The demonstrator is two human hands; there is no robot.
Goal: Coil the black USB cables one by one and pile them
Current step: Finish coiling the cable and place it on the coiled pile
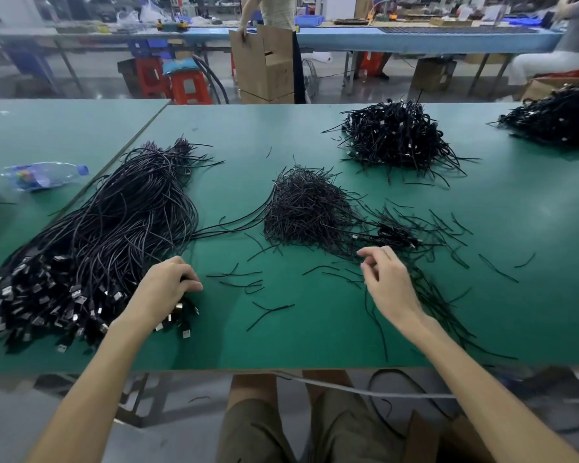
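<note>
USB cables (pixel 114 222) lie in a loose bundle at the left of the bench (pixel 315 329), plugs nearest. Light, limp, springy, tangle-prone; best taken by the stiff plug. Left grip (pixel 168 289) is curled onto the plug ends. Right grip (pixel 386 282) is loosely curled and seems to hold nothing.

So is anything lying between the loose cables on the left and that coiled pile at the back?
Yes. A heap of short black ties sits on the green table between the loose cables and the coiled pile, with stray ties scattered around it.
</note>
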